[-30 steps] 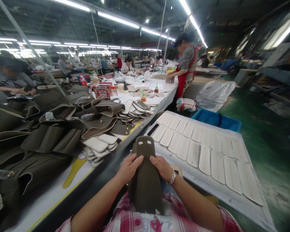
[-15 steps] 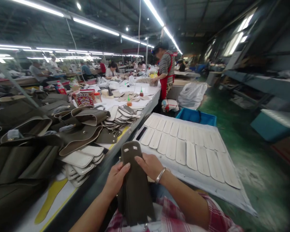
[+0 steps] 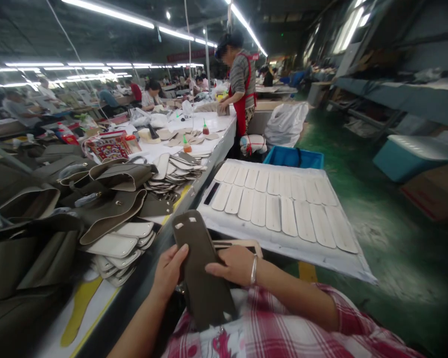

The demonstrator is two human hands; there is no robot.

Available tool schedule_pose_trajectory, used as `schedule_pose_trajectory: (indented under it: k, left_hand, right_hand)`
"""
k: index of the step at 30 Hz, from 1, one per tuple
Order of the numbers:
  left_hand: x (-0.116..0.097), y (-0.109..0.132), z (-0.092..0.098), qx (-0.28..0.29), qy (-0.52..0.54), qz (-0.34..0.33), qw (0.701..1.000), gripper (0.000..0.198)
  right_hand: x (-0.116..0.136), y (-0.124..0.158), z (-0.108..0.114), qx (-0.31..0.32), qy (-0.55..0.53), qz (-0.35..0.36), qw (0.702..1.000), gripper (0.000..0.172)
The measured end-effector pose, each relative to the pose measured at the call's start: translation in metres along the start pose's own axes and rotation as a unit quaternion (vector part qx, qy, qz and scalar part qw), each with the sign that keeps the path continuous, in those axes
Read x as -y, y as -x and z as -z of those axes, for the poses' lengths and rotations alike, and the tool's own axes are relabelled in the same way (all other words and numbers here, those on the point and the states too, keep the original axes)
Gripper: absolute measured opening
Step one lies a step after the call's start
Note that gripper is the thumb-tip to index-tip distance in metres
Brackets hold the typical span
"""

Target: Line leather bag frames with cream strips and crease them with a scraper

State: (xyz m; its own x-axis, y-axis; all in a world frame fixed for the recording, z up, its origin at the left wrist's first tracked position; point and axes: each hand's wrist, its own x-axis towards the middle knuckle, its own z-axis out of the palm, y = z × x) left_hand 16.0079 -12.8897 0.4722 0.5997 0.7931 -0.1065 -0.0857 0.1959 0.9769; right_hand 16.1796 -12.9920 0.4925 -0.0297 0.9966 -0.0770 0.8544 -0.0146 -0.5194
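A long dark olive leather-like bag panel (image 3: pixel 197 243) with a rounded end and two small pale patches near it lies across my lap, tilted away from me. My left hand (image 3: pixel 169 271) is closed on its left edge, thumb on top. My right hand (image 3: pixel 236 264) is closed at the right edge, its thumb on the face and its fingers hidden under it. A pale-rimmed piece (image 3: pixel 256 244) shows just behind my right hand. To the left, a pile of white-sided flaps (image 3: pixel 125 246) with small metal studs lies on the bench.
Olive bag bodies (image 3: pixel 52 243) crowd the left bench beside a yellow strip (image 3: pixel 80 308). Pale rounded pieces (image 3: pixel 254 204) lie in rows on a white-covered board to the right. Behind it are a blue crate (image 3: pixel 294 157) and a co-worker in a red apron (image 3: pixel 242 112).
My view has turned slightly right. The panel's far end has tipped left, and my right hand has moved lower along its right edge. The pale-rimmed piece behind that hand now shows more.
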Motion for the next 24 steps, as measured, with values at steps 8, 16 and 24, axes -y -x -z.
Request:
schedule_pose_trajectory:
  k: [8, 16, 24]
  left_hand:
    - [0.006, 0.005, -0.006, -0.046, -0.081, -0.007, 0.996, 0.039]
    - [0.007, 0.034, 0.005, 0.002, -0.235, -0.016, 0.972, 0.035]
    - [0.022, 0.086, 0.012, 0.168, -0.343, 0.039, 0.923, 0.031]
  right_hand:
    - [0.004, 0.039, -0.05, 0.075, -0.117, 0.01, 0.99, 0.053]
    - [0.0, 0.039, -0.057, 0.064, -0.346, 0.052, 0.934, 0.05]
    - [-0.005, 0.031, -0.068, 0.111, -0.464, 0.068, 0.876, 0.05]
